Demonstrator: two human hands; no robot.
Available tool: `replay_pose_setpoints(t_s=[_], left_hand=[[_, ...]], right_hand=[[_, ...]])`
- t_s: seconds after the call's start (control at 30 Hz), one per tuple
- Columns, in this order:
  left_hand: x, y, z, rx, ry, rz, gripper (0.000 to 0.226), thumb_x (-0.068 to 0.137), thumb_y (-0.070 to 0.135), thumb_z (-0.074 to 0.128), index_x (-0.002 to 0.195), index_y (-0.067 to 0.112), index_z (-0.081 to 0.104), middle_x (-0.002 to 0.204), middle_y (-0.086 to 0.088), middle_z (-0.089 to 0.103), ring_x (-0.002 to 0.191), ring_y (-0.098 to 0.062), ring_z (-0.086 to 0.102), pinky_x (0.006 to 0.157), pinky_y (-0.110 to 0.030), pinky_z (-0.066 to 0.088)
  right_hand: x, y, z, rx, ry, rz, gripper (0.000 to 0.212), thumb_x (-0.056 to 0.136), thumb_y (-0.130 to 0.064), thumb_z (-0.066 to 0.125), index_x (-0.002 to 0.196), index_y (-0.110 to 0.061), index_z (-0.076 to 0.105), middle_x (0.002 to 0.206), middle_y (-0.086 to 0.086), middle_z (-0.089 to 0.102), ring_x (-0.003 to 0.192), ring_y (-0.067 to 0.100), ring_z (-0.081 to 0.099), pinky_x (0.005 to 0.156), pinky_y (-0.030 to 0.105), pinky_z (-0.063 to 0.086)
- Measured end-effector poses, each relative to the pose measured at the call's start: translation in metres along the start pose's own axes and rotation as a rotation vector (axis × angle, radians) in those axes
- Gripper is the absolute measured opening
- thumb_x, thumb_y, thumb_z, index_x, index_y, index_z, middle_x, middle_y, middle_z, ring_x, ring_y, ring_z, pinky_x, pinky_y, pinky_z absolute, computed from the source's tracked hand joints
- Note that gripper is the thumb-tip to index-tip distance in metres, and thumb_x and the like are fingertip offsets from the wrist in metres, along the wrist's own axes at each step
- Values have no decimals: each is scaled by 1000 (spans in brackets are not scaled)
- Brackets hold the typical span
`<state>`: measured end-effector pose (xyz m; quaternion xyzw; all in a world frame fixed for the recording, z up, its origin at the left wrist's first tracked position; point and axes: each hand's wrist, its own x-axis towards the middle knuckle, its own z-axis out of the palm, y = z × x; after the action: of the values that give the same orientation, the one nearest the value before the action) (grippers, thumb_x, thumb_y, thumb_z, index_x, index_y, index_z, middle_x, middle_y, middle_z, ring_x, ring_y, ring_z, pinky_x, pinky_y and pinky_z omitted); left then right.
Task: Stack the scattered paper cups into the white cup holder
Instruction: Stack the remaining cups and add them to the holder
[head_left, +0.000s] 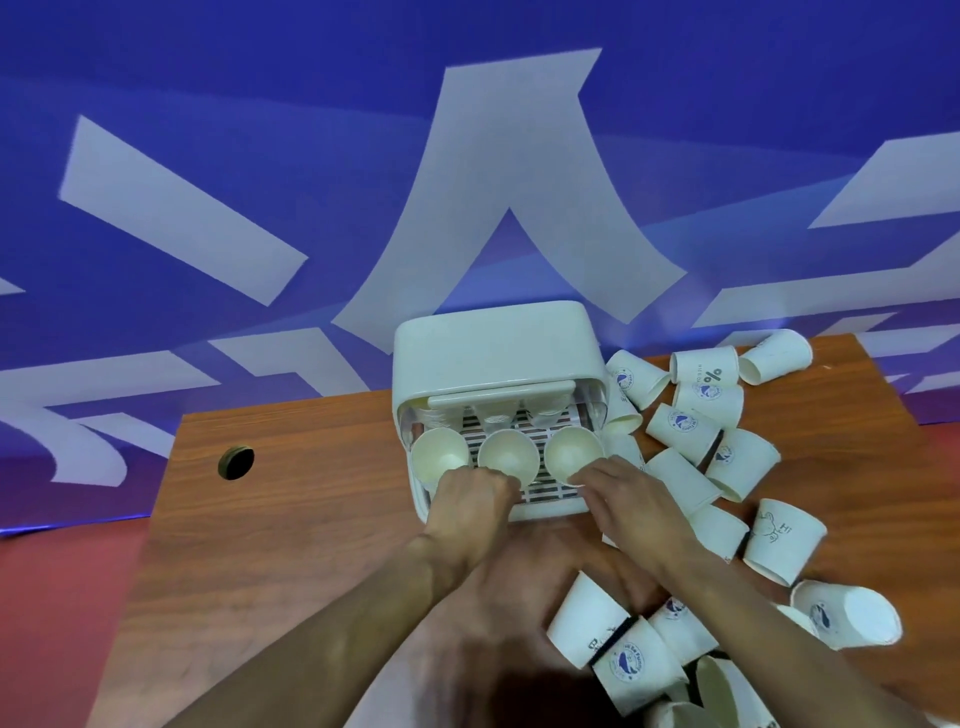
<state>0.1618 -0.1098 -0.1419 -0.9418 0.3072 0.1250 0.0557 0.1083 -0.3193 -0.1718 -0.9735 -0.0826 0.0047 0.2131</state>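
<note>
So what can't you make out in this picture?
Head view:
1. The left hand: its own back hides the fingertips, so any grip is unclear.
2. In the white cup holder, the lid shadows the rear cups; count unknowable.
3. The bottom-right paper cups: cut off by the frame edge.

this looks like an office or event booth rather than a home: a wood-grain bench (291, 519) with a round cable hole (236, 462) stands against a big blue backdrop (208, 78) printed with huge white strokes (509, 156), over a red floor (62, 597). logo-printed paper cups (685, 426) lie heaped on it.
</note>
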Motion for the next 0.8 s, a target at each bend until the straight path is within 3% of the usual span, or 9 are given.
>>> replay_pose_setpoints(t_s=[0.13, 0.33, 0.43, 0.53, 0.7, 0.8], left_hand=[[17, 7, 13, -11, -96, -99, 22, 80, 1, 55, 86, 21, 63, 85, -5, 68, 77, -31, 63, 57, -30, 33], [30, 11, 29, -80, -99, -159, 23, 78, -1, 54, 87, 19, 63, 86, -6, 68, 77, -29, 63, 56, -32, 36], [33, 15, 33, -103, -102, -176, 21, 84, 3, 53, 92, 18, 65, 90, -7, 69, 82, -31, 65, 59, -33, 36], [33, 17, 36, -109, -106, -193, 19, 87, 6, 54, 95, 20, 65, 93, -6, 70, 86, -30, 65, 61, -33, 38], [34, 15, 39, -168, -65, -199, 11, 95, 22, 53, 96, 19, 64, 94, -7, 70, 86, -30, 66, 66, -35, 47], [30, 14, 37, -184, -7, -169, 15, 95, 28, 53, 105, 21, 60, 98, -4, 69, 85, -29, 66, 65, -35, 47]], right_hand=[[11, 9, 17, 46, -57, 37, 23, 99, -18, 53, 114, -13, 70, 110, 1, 67, 107, 20, 59, 81, 39, 51], [23, 24, 33, 20, -133, 66, 21, 97, -21, 54, 113, -19, 69, 109, -2, 67, 107, 19, 59, 76, 36, 51], [23, 27, 35, 0, -93, 72, 15, 92, -19, 61, 103, -21, 71, 98, -5, 69, 99, 18, 62, 65, 31, 47], [22, 28, 37, -20, -78, 55, 14, 92, -21, 61, 100, -23, 71, 95, -6, 69, 96, 16, 63, 64, 29, 47], [22, 28, 35, -2, -120, -6, 26, 92, -22, 61, 117, -25, 67, 111, -7, 67, 103, 16, 62, 71, 32, 52], [15, 28, 27, 55, -23, -8, 38, 88, -18, 67, 126, -21, 63, 128, -7, 60, 92, 14, 66, 68, 30, 53]])
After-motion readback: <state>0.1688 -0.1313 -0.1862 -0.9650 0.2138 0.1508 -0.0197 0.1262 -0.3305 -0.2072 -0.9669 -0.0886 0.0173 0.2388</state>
